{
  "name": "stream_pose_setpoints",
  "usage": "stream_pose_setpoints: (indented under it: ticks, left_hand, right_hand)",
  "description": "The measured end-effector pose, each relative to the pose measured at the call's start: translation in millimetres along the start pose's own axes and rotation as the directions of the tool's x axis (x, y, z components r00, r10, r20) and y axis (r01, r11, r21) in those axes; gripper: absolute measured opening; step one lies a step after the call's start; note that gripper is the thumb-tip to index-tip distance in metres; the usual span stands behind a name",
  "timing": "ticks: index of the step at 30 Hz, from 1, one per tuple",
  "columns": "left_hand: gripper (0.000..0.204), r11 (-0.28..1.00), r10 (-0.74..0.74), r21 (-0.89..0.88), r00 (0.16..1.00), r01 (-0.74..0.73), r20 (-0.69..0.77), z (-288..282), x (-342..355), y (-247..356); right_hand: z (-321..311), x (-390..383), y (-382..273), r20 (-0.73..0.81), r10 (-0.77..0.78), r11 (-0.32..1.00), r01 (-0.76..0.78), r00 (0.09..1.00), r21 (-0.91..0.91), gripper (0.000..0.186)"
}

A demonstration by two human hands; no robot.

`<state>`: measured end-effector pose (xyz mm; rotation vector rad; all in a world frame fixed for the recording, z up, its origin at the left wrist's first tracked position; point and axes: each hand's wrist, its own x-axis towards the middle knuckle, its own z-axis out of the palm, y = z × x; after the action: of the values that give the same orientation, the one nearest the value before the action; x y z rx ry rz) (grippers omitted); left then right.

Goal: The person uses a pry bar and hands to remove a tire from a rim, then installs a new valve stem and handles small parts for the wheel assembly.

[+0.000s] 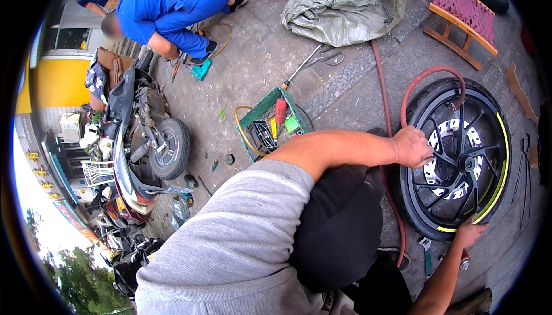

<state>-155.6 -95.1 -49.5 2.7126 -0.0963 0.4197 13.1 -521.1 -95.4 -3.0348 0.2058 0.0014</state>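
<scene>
A motorcycle wheel with black spokes, a brake disc and a yellow stripe on its rim lies flat at the right. My left hand is closed at the tyre's near-left edge, around a red hose. From this hand the hose arches over the tyre, its far end among the spokes. My right hand grips the lower edge of the wheel beside the yellow stripe; its fingertips are partly hidden. An adjustable wrench with a green handle lies close to the tyre, near a small can.
A green crate of tools stands left of the wheel. Someone in blue crouches by a teal power tool. A motor scooter stands left; a grey-green tarp and woven stool lie beyond. Long tools lie right.
</scene>
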Motion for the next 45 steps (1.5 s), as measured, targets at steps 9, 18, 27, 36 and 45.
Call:
stream_pose_setpoints:
  ticks: [9, 18, 27, 36, 45]
  left_hand:
    - [0.031, 1.0, -0.01, -0.005, 1.0, 0.01, 0.014, -2.7, 2.1, 0.8]
    - [0.032, 1.0, 0.002, 0.0, 1.0, -0.002, 0.005, -2.0, 0.3, 0.1]
    - [0.032, 1.0, 0.001, -0.006, 1.0, -0.001, 0.007, -4.3, 1.7, 0.9]
    - [0.031, 1.0, -0.005, -0.012, 1.0, 0.005, 0.002, -5.1, 0.3, 1.3]
    - [0.031, 1.0, -0.005, -0.013, 1.0, 0.005, -0.015, -3.9, -1.0, 1.0]
  right_hand:
    - [4.1, 3.5, 4.6, -0.02, -0.021, 1.0, 0.021, 1.0, 0.005, 0.09]
    - [2.9, 0.6, 2.0, -0.019, -0.031, 0.999, 0.032, 0.999, 0.021, 0.091]
    - [2.8, 0.5, 2.1, -0.023, -0.019, 1.0, 0.02, 1.0, 0.02, 0.091]
    - [3.2, -0.2, 1.6, -0.02, -0.022, 0.999, 0.023, 1.0, 0.024, 0.091]
    - [-1.5, -2.2, -1.9, -0.005, 0.0, 1.0, 0.0, 1.0, 0.029, 0.092]
